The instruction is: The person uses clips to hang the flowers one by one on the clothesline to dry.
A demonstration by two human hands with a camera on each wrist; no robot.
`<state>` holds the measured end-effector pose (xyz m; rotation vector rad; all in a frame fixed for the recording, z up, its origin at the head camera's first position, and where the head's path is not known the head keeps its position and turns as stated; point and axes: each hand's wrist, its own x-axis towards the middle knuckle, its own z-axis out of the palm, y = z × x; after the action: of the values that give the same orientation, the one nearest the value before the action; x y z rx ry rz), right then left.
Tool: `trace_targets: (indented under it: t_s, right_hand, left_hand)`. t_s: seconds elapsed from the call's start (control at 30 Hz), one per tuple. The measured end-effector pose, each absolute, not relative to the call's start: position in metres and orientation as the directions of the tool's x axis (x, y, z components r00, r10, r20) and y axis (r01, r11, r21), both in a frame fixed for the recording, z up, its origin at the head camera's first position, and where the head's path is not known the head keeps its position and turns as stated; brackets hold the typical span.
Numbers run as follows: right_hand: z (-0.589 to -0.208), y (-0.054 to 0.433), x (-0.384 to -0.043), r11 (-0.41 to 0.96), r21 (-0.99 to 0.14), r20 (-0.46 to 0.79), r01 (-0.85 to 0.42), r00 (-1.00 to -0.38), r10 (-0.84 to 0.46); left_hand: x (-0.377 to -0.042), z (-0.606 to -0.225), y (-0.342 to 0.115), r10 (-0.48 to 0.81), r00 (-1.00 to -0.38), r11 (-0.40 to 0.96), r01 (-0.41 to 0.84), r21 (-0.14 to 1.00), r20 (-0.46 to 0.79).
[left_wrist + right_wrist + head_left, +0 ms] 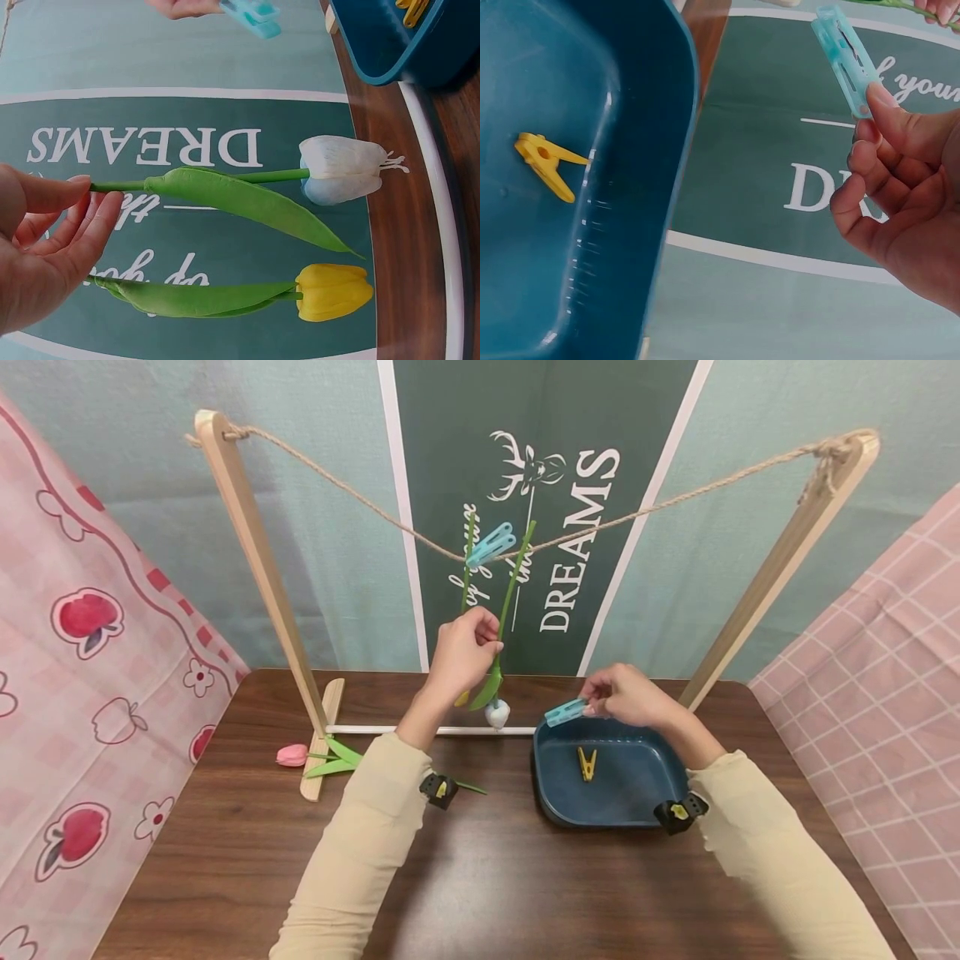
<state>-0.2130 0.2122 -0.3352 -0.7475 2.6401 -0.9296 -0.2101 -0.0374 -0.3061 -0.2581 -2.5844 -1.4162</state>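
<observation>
Cream sleeves (367, 835) extended forward; left grip (467, 647) pinching white tulip (497, 714) bloom-down; right grip (624, 695) angled inward, pinching blue clothespin (565, 713)

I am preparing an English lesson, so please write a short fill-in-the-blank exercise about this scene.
1. The left hand pinches the stem of the ____ flower.
2. While the right hand holds a blue peg, a ____ peg lies inside the tub.
3. The flower lying across the wooden foot has ____ petals.

Missing words: white; yellow; pink.
</observation>
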Motion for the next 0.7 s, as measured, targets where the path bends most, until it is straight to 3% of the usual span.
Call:
trace_targets:
  t_s: [0.7]
  right_hand:
    - [-0.279, 0.209, -0.217, 0.7, -0.586, -0.016, -0.408, -0.858, -0.513]
  left_hand:
    - [-0.208, -0.3, -0.033, 0.045, -0.966, 0.528, 0.239, 0.815, 0.254]
